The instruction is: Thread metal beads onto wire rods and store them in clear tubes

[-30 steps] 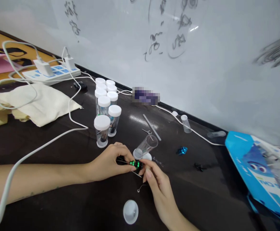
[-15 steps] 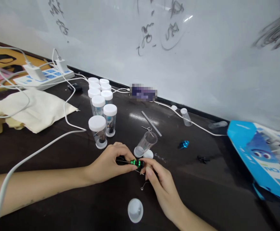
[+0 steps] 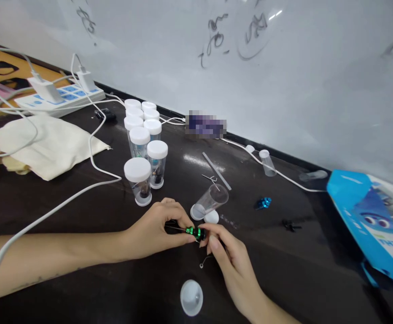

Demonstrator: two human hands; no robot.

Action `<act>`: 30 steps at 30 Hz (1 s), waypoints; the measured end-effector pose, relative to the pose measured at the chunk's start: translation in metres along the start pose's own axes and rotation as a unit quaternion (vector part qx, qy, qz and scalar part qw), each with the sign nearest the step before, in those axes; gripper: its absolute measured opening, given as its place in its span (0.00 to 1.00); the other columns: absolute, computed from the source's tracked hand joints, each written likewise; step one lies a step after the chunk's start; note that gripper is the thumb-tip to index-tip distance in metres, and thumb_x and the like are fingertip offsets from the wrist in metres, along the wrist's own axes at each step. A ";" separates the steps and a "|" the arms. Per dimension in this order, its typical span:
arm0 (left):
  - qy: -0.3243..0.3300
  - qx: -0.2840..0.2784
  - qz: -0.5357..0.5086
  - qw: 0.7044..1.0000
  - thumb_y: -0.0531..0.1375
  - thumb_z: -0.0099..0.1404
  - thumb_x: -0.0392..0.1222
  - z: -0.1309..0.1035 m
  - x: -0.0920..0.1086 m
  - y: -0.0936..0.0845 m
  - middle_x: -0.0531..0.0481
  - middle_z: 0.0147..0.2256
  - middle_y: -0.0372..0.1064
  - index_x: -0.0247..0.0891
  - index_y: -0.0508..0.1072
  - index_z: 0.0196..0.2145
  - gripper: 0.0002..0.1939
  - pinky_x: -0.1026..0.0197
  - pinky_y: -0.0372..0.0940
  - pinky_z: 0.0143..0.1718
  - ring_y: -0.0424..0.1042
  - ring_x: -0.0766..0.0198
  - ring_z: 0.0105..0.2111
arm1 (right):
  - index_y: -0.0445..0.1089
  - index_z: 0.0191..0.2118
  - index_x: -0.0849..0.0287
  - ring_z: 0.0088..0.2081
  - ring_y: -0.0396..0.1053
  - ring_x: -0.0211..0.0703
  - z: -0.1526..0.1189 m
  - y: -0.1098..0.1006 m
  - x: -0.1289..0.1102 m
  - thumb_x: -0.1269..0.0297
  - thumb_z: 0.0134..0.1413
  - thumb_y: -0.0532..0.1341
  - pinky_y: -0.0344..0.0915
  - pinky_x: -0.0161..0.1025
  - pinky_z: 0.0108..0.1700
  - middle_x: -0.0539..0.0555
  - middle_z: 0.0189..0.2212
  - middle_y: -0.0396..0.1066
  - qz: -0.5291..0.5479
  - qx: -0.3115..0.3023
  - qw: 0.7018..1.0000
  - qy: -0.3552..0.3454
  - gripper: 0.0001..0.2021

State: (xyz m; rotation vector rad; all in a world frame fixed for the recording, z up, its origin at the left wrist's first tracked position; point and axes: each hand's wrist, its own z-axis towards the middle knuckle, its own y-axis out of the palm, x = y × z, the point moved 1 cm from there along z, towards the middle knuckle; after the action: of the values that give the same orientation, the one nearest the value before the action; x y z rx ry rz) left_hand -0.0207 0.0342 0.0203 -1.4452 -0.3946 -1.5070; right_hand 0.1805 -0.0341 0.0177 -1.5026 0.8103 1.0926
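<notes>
A small green and black metallic part [image 3: 195,232] is held between my two hands near the middle of the table. My left hand [image 3: 164,227] pinches it from the left, with thin wires lying under the fingers. From the right, my right hand [image 3: 230,252] has its fingertips at the black end of the same part. A thin wire with a small loop [image 3: 202,265] sticks out below my right fingers. Just beyond the hands, a clear cup [image 3: 213,200] lies tipped beside a white lid [image 3: 211,217]. Another small cup [image 3: 191,297] stands nearer to me.
Several white-lidded jars [image 3: 137,170] stand at back left. A blue part [image 3: 264,203], black pieces [image 3: 290,226] and a blue bag [image 3: 368,225] lie right. A white cable [image 3: 58,208] crosses the left side, near a cream cloth [image 3: 44,144] and power strip [image 3: 61,101].
The view has shifted slightly, so most table items appear a little further right. Both hands keep hold of the green and black part, with little finger movement.
</notes>
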 end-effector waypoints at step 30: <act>0.002 -0.004 -0.003 1.000 0.68 0.58 0.38 0.000 -0.004 0.001 0.53 0.31 0.76 0.37 0.77 0.30 0.04 0.59 0.60 0.41 0.72 0.63 0.34 | 0.65 0.53 0.51 0.35 0.67 0.39 -0.001 0.000 0.002 0.59 0.69 0.51 0.62 0.34 0.39 0.48 0.33 0.69 0.010 0.008 1.000 0.006 0.12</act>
State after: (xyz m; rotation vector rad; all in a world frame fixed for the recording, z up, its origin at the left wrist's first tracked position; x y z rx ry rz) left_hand -0.0210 0.0353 0.0168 -1.4471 -0.3917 -1.5178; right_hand 0.1813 -0.0349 0.0162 -1.4924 0.8421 1.0908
